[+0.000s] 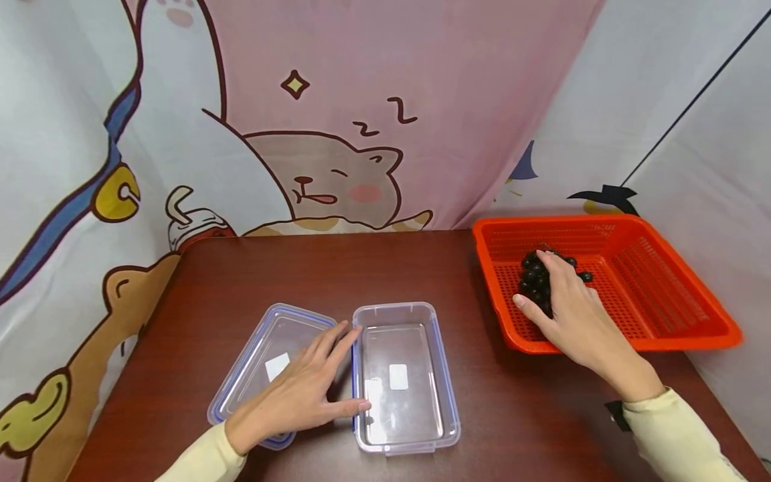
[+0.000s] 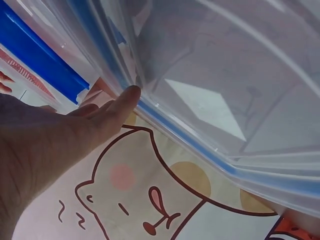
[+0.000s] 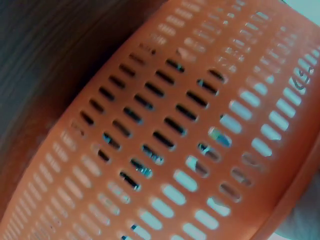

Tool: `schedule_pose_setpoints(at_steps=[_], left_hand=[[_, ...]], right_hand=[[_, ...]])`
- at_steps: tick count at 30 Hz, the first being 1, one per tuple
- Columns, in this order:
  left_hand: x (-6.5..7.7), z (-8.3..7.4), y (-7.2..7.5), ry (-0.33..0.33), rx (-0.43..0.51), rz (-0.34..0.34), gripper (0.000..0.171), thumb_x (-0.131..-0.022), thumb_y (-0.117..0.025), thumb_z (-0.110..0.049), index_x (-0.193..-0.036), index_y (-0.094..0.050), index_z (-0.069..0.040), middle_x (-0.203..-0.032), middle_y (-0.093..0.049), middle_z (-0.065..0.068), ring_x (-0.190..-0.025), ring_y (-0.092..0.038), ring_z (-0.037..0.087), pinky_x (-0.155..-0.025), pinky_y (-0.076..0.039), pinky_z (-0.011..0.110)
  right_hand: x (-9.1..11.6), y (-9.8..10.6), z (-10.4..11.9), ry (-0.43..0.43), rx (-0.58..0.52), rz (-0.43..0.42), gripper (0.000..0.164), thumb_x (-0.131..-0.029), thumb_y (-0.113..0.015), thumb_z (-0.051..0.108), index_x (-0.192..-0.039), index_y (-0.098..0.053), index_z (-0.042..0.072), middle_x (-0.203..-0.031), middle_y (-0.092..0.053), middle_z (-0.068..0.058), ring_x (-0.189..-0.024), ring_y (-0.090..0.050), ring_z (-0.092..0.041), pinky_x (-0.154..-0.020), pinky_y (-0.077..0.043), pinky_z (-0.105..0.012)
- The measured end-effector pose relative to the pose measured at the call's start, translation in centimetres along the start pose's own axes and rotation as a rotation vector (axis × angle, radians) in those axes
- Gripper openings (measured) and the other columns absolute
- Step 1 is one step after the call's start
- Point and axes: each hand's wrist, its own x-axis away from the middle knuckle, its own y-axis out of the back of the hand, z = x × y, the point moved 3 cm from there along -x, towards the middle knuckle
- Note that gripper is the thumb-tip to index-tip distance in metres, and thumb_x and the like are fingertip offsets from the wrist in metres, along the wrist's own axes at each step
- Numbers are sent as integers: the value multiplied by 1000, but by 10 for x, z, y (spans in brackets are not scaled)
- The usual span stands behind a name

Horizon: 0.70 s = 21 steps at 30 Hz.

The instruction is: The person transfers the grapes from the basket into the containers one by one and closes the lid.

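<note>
A clear plastic box [image 1: 446, 375] with a bluish rim and a white label stands in the middle of the table. My left hand [image 1: 304, 385] rests along its left rim, thumb and fingers extended at the edge. Beneath that hand lies a clear lid [image 1: 289, 328] with a blue seal, partly hidden. In the left wrist view the left hand [image 2: 75, 135] reaches past clear plastic with a blue edge. On the right, my right hand [image 1: 572, 308] is over dark round grapes [image 1: 533, 278] inside a red basket [image 1: 711, 321], fingers loosely spread. The hand covers some grapes.
The slotted basket wall [image 3: 165, 135] fills most of the right wrist view, with dark shapes behind its slots. A printed curtain [image 1: 482, 100] hangs behind and beside the brown table [image 1: 391, 268]. The basket stands close to the curtain's right side.
</note>
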Motion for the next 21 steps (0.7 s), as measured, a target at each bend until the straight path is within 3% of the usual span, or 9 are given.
schedule_pose_setpoints(at_steps=[10,21], left_hand=[[-1,2,-5,-9,-3,-10,111,-83,-72,-69,-167,-14,-23,-166,-28,18,-147,-37,41,-101,-42,70],[1,3,-2,-11,-18,17,113,-83,-61,-81,-167,-5,-29,-166,-29,17,-149,-33,40,-101,-42,70]], right_hand=[[-15,7,-24,-96,61,41,104,-94,-60,65,-166,-8,11,-166,-15,-28,-139,-29,-60,-97,-24,-85],[-32,4,-50,-138,39,138,117,-89,-67,66,-164,-3,2,-165,-3,-35,-141,-14,-68,-100,-22,-85]])
